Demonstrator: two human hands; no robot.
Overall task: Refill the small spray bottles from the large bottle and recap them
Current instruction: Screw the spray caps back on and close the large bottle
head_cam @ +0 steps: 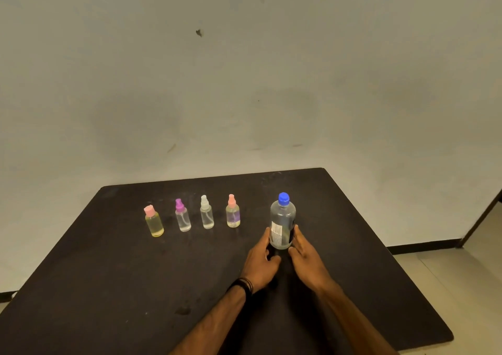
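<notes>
Big bottle [282, 223] stands on table [108, 286] at 3 o'clock end of row, blue cap [283, 199] on. Left hand [262, 263] and right hand [305, 256] cup its sides, fingers straight. Four small bottles [207, 214] toward 9 o'clock, all capped. No pouring yet; all refills left.

Black table [108, 286] against scuffed pale wall [244, 69], tiled floor [461, 286]

Both forearms reach forward; left hand [262, 256] and right hand [304, 254] extended, palms facing.
</notes>
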